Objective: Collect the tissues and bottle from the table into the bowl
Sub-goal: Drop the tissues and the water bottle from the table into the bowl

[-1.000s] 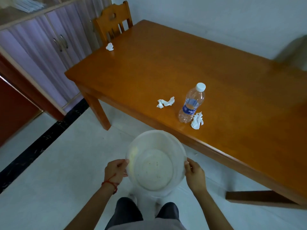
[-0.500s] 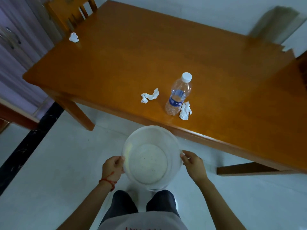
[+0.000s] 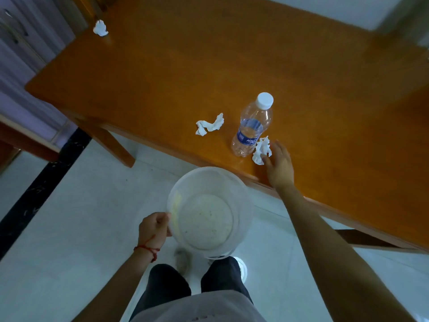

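A translucent white bowl [image 3: 176, 201] hangs in front of the table's near edge, with my left hand [image 3: 154, 227] gripping its left rim. An upright clear bottle [image 3: 254, 126] with a white cap and blue label stands near that edge. A crumpled white tissue [image 3: 261, 148] lies against the bottle's right side. My right hand [image 3: 279, 167] is over the table with fingers spread, fingertips at this tissue, holding nothing. A second tissue [image 3: 210, 125] lies left of the bottle. A third tissue [image 3: 100, 28] sits at the far left corner.
The orange wooden table [image 3: 209, 66] fills the upper half of the view. A wooden chair [image 3: 83, 5] stands at its far left end, beside a cabinet [image 3: 21, 36]. White floor tiles lie under my legs, with a black strip [image 3: 41, 184] at the left.
My right hand has let go of the bowl's right rim and reached up over the table to the tissue beside the bottle. The left hand alone holds the bowl now.
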